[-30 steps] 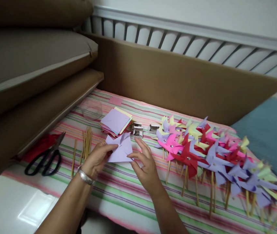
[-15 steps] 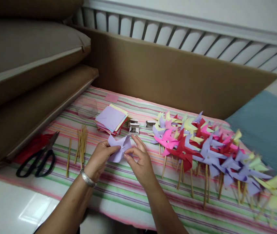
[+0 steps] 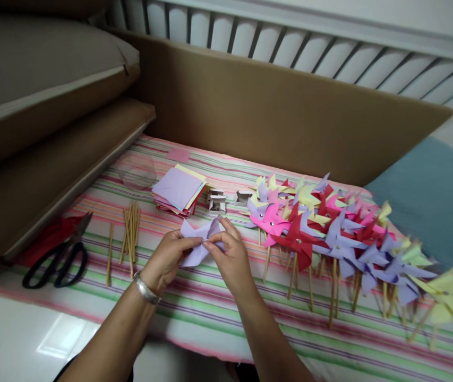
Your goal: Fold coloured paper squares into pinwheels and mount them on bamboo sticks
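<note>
Both my hands hold a lilac paper square point(image 3: 200, 240) with cut corners just above the striped cloth point(image 3: 218, 313). My left hand point(image 3: 169, 258) pinches its left side, and a silver bracelet sits on that wrist. My right hand point(image 3: 229, 256) folds a corner in toward the centre with thumb and forefinger. A stack of coloured paper squares point(image 3: 178, 190) lies just beyond. Several wooden sticks point(image 3: 130, 233) lie to the left of my hands.
Black scissors point(image 3: 61, 255) rest on red paper at the far left. Small metal pieces point(image 3: 216, 201) sit behind my hands. A row of finished pinwheels point(image 3: 330, 233) in pink, red, lilac and yellow covers the right. Brown cushions and a cardboard panel point(image 3: 282, 116) border the back.
The paper went from nearly flat to gathered, as my right hand closed in and folded corners toward the middle. The camera view shifted slightly down and left.
</note>
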Motion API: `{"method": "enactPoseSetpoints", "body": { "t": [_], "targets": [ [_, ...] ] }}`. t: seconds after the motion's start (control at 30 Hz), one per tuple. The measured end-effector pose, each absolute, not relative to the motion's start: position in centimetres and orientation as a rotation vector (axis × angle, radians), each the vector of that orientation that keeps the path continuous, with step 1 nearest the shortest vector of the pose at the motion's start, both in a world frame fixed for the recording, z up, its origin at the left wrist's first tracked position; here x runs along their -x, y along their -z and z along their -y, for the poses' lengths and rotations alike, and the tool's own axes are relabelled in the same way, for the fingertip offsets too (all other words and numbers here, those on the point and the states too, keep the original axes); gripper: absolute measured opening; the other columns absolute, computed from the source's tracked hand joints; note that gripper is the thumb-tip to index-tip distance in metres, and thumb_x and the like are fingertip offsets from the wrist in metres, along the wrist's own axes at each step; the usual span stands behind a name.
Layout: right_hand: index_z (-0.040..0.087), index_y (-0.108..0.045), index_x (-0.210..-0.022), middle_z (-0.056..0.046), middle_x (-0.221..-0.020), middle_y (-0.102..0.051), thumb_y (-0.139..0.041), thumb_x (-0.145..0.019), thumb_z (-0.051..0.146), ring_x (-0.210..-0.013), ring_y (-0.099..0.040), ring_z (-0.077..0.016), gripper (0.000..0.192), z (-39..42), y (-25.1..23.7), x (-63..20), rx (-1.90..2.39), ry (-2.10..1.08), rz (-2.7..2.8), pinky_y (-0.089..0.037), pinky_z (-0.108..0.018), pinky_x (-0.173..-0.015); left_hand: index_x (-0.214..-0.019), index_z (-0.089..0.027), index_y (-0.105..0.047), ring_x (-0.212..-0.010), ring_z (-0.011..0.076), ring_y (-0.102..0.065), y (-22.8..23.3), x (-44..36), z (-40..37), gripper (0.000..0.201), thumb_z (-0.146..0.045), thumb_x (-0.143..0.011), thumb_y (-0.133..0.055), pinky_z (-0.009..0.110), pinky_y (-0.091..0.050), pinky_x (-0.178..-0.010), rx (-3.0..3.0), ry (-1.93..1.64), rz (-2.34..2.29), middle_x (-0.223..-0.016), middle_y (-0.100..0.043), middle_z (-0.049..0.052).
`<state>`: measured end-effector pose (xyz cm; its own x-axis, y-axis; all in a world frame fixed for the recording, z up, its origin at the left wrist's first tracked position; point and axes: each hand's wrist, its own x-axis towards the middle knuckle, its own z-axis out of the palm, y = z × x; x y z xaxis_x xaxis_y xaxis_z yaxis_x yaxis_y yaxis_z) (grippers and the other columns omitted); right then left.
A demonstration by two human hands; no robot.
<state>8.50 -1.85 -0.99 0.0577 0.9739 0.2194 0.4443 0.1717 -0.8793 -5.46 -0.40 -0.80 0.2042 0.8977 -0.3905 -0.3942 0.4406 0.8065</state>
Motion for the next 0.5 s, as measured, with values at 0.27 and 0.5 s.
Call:
{"method": "enactPoseSetpoints", "body": {
  "t": [0.27, 0.5],
  "targets": [
    [0.021, -0.066, -0.073, -0.011, -0.135, -0.047, -0.060, -0.077, 0.024, -0.131, -0.034, -0.0254, 0.008, 2.15, 0.67, -8.51, 1.443, -0.668, 1.588, -0.027, -0.047, -0.106, -0.071, -0.011, -0.069, -0.055, 0.0129, -0.059, 0.82, 5.49, 0.25, 0.019, -0.021, -0.056, -0.076, 0.023, -0.041, -0.054, -0.591, -1.001, -0.929, -0.062, -0.068, 0.004],
    [0.022, -0.064, -0.076, -0.009, -0.138, -0.045, -0.056, -0.081, 0.022, -0.133, -0.030, -0.0243, 0.009, 2.44, 0.51, -8.22, 1.390, -0.498, 1.675, -0.025, -0.048, -0.107, -0.071, -0.012, -0.070, -0.055, 0.0128, -0.059, 0.84, 5.37, 0.20, 0.022, -0.021, -0.053, -0.077, 0.023, -0.041, -0.053, -0.573, -1.040, -0.974, -0.063, -0.069, 0.003]
  ]
}}
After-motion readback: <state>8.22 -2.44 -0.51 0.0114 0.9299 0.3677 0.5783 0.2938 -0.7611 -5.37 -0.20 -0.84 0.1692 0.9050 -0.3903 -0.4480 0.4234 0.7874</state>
